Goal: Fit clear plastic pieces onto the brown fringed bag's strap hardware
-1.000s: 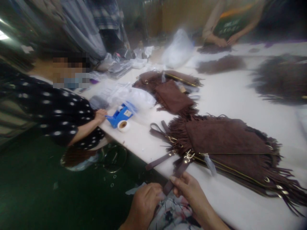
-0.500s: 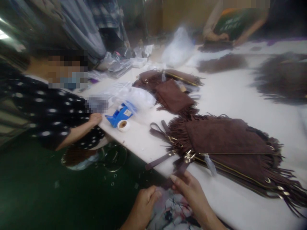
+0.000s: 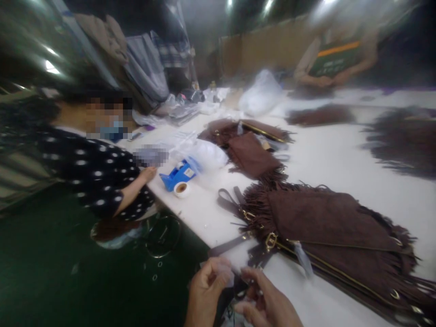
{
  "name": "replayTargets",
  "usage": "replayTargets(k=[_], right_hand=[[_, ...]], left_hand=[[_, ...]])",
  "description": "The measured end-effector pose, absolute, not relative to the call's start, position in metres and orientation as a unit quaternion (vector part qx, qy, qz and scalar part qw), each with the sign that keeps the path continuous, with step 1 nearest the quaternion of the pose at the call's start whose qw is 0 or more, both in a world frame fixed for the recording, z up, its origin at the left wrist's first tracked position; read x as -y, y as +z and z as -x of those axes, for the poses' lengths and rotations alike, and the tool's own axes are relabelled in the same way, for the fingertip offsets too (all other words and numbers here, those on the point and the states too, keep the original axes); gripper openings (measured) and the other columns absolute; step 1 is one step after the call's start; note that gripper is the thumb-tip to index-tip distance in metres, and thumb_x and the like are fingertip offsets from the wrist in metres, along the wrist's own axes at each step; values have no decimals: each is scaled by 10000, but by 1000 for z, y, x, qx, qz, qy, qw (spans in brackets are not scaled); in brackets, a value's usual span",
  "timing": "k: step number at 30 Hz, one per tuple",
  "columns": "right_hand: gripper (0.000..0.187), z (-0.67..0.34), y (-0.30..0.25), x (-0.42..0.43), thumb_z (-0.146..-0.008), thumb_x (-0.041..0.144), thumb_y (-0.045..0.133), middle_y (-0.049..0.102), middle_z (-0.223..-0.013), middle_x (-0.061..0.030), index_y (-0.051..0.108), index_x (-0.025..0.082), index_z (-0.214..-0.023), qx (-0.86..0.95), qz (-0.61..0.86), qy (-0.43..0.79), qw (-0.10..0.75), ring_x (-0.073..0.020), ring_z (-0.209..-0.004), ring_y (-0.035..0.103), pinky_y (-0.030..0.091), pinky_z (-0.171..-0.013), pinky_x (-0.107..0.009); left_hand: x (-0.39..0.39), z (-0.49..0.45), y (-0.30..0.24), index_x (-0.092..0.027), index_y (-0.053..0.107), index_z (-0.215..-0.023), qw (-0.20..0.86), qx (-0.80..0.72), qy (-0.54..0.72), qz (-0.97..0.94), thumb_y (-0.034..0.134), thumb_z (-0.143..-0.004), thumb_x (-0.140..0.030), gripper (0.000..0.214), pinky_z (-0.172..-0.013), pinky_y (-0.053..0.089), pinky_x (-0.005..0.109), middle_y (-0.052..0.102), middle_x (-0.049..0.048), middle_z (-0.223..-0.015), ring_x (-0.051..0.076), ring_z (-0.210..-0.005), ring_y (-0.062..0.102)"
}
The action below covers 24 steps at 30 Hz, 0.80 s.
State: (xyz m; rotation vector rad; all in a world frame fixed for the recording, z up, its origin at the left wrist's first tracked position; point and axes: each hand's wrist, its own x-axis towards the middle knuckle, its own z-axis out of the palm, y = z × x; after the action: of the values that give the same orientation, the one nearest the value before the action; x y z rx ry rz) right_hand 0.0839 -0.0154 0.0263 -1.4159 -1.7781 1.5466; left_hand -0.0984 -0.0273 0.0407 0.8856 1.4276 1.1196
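Observation:
My left hand (image 3: 207, 290) is closed, its thumb and forefinger pinching a small piece of clear plastic (image 3: 229, 273) at the table's front edge. Beside it my right hand (image 3: 272, 302) has curled fingers around something dark with a small glint, too blurred to name. A dark brown strap end (image 3: 260, 256) lies just beyond my hands. It leads toward a stack of brown fringed suede bags (image 3: 313, 218) with gold zips, rings and clasps. A wrist loop (image 3: 228, 200) sticks out at the stack's left, and a clear plastic wrap (image 3: 303, 259) hangs from a zip.
More fringed bags (image 3: 254, 154) lie farther along the white table (image 3: 194, 209). A blue tape dispenser (image 3: 180, 175) and a tape roll (image 3: 181, 189) sit near the left edge. A co-worker in polka dots (image 3: 91, 168) sits at left; another person (image 3: 337, 63) works across the table.
The view has tilted up slightly. Half a second ago both hands were at a dark strap; now the left pinches clear plastic and the right hand's fingers have curled in.

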Motion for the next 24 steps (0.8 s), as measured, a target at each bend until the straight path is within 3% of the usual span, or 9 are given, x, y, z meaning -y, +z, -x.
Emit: replayTargets(k=[3,5,7,8,11,14,19,24], right_hand=[[175,-70,36,4,-801,356,618,636,-783,-1,597,222,-911,562,468,606,313,-159,-699,582,442,-624,-234],[262,-66,34,-1,-809,439,638,570,-636,24,547,201,-749,469,456,665,361,-124,-573,517,386,-528,-212],[360,-66,29,-2,-767,497,697,524,-545,49,504,196,-724,370,448,718,383,-93,-480,449,320,-464,-191],[381,-67,28,-2,-752,507,716,524,-527,53,498,195,-738,327,440,739,391,-83,-455,434,306,-454,-186],[386,-68,24,3,-751,504,732,563,-545,34,530,180,-812,258,416,773,404,-79,-460,463,339,-474,-182],[391,-68,21,7,-745,491,746,575,-564,29,563,170,-872,255,408,774,412,-69,-470,475,342,-473,-165],[420,-68,19,10,-739,496,749,581,-582,32,584,180,-961,283,432,759,396,-75,-493,482,344,-459,-156],[361,-69,15,11,-751,491,736,575,-582,32,581,174,-827,290,450,746,397,-67,-492,459,330,-453,-157]], left_hand=[[24,84,50,-153,680,-759,538,-564,479,-404,692,-768,-419,266,-705,486,264,605,84,-1028,205,-873,599],[27,82,52,-173,676,-945,535,-555,488,-409,691,-767,-450,331,-754,496,287,571,106,-1162,229,-951,597],[34,84,51,-200,589,-1178,542,-547,477,-423,703,-746,-485,530,-812,490,312,555,122,-1248,253,-1017,586],[37,86,49,-197,576,-1203,545,-549,452,-444,698,-746,-492,557,-813,483,313,587,121,-1213,254,-1003,591],[47,90,45,-159,686,-908,503,-603,350,-511,587,-836,-456,322,-730,442,278,678,67,-856,211,-813,606],[54,95,43,-157,663,-702,477,-650,301,-509,517,-868,-408,335,-645,394,263,657,35,-691,179,-681,582],[57,101,34,-163,574,-629,535,-644,305,-453,616,-760,-353,235,-576,341,258,640,16,-607,162,-597,538],[60,104,21,-182,486,-631,520,-662,310,-441,687,-676,-325,251,-533,276,245,522,-37,-583,123,-569,439]])
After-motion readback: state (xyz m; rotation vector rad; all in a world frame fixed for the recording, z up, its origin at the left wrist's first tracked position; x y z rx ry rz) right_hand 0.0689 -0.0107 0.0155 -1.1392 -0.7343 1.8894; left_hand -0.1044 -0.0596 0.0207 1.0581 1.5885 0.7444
